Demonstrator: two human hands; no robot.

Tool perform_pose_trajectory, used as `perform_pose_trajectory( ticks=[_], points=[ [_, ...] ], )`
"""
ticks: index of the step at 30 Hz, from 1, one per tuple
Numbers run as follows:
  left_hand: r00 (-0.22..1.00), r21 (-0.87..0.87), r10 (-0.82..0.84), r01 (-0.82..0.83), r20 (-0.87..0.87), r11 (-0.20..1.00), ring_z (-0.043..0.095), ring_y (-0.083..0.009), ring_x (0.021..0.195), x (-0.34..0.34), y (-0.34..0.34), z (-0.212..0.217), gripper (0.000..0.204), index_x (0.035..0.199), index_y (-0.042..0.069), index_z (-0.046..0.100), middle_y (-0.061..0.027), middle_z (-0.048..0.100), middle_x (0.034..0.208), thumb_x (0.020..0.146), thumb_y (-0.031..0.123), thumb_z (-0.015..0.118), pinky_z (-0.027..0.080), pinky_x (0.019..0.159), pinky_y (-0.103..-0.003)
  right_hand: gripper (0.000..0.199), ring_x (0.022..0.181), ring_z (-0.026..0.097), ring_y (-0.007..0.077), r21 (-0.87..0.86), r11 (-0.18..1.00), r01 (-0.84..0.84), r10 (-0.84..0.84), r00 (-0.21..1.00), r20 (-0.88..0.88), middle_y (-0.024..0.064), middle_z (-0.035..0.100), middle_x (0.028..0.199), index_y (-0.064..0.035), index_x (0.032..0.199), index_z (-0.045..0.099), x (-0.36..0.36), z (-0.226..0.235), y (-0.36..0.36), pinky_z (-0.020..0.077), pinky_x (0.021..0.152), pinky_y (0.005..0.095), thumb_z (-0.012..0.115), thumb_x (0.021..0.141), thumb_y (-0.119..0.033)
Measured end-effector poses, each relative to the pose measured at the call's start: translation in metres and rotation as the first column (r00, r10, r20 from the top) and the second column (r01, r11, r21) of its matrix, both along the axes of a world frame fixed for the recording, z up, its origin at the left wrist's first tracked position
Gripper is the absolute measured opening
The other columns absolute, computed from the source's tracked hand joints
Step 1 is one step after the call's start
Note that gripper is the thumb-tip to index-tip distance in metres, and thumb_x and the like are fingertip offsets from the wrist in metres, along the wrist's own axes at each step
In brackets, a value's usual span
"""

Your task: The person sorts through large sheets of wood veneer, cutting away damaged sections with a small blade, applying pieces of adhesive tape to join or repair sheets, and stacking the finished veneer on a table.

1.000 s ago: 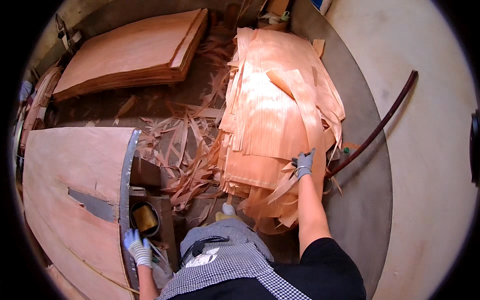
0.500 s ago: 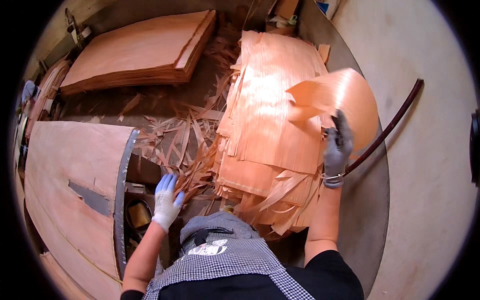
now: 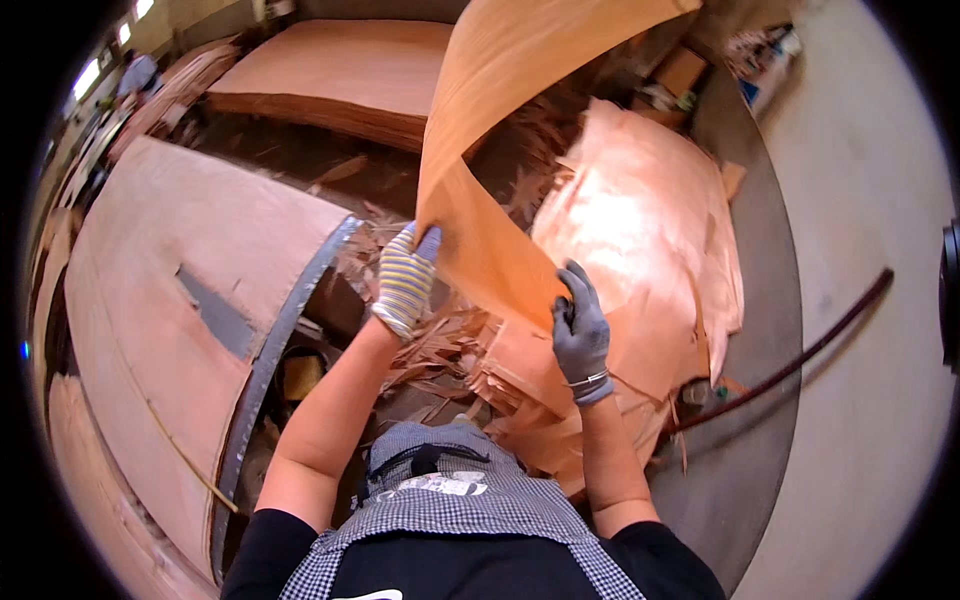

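Both gloved hands are on one thin, orange-tan veneer sheet (image 3: 490, 240), held up in front of the body, over the loose scraps and the near left part of a veneer pile (image 3: 640, 210). Left hand (image 3: 408, 278), in a striped knit glove with bluish fingertips: grip pinching the sheet at its left edge, thumb against the face turned to the wearer. Right hand (image 3: 583, 335), in a grey glove with darker fingers: grip closed on the near right corner, fingers curled; exact finger contact partly hidden. Beyond the hands the sheet bends, its far portion rising and sweeping to the right, past the upper border of the view. The veneer pile is uneven, brightly lit at its middle, ragged along the near end. Torn veneer scraps (image 3: 430, 360) litter the floor between pile and tabletop (image 3: 170, 250). The tabletop, at left, is pale wood with a metal edge strip (image 3: 290, 300) and a grey patch (image 3: 217, 312) where the surface is broken. Just beside it, a dark container holds a yellowish block (image 3: 302, 377). Behind, a second, flatter stack (image 3: 340, 65), partly covered by the raised sheet. At right, a dark curved rod (image 3: 790, 370) near the wall.
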State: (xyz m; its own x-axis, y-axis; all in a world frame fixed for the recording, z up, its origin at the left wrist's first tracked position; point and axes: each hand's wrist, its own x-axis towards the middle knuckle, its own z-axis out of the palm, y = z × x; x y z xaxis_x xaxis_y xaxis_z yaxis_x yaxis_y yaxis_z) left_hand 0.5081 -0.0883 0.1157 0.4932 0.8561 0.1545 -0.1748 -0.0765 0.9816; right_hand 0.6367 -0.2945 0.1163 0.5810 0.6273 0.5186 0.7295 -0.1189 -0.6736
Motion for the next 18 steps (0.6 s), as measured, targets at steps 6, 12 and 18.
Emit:
perform_pose_trajectory(
  ticks=[6, 12, 18],
  points=[
    [0.982, -0.251, 0.187, -0.18, 0.005, 0.951, 0.059, -0.0111, 0.076, -0.106, 0.09, 0.003, 0.028, 0.101, 0.004, 0.063, -0.0014, 0.063, 0.088, 0.085, 0.027, 0.064, 0.048, 0.067, -0.026, 0.036, 0.1, 0.058, 0.0376, -0.91, 0.401, -0.106, 0.033, 0.994, -0.101, 0.0215, 0.06, 0.108, -0.0094, 0.115, 0.054, 0.05, -0.191, -0.045, 0.0464, 0.086, 0.0452, 0.047, 0.085, -0.027],
    [0.93, -0.264, 0.359, -0.367, -0.081, 0.892, 0.062, -0.0154, 0.075, -0.28, 0.173, 0.008, 0.034, 0.106, 0.009, 0.06, -0.0028, 0.062, 0.093, 0.087, 0.036, 0.061, 0.056, 0.065, -0.035, 0.026, 0.087, 0.064, 0.0369, -0.99, 0.142, 0.01, -0.086, 0.996, -0.002, 0.0268, 0.063, 0.093, 0.002, 0.09, 0.066, 0.096, -0.24, -0.133, 0.0523, 0.074, 0.0424, 0.051, 0.076, -0.014],
    [0.423, 0.663, 0.77, -0.401, -0.477, 0.632, 0.064, -0.022, 0.068, -0.442, 0.281, 0.108, 0.038, 0.11, 0.011, 0.06, -0.0094, 0.066, 0.077, 0.091, 0.042, 0.046, 0.052, 0.063, -0.034, 0.024, 0.087, 0.063, 0.0402, -0.911, 0.241, 0.335, -0.236, 0.931, 0.28, 0.0279, 0.063, 0.091, 0.0032, 0.092, 0.065, 0.067, -0.184, -0.117, 0.0504, 0.076, 0.0444, 0.054, 0.075, -0.01]
  ],
)
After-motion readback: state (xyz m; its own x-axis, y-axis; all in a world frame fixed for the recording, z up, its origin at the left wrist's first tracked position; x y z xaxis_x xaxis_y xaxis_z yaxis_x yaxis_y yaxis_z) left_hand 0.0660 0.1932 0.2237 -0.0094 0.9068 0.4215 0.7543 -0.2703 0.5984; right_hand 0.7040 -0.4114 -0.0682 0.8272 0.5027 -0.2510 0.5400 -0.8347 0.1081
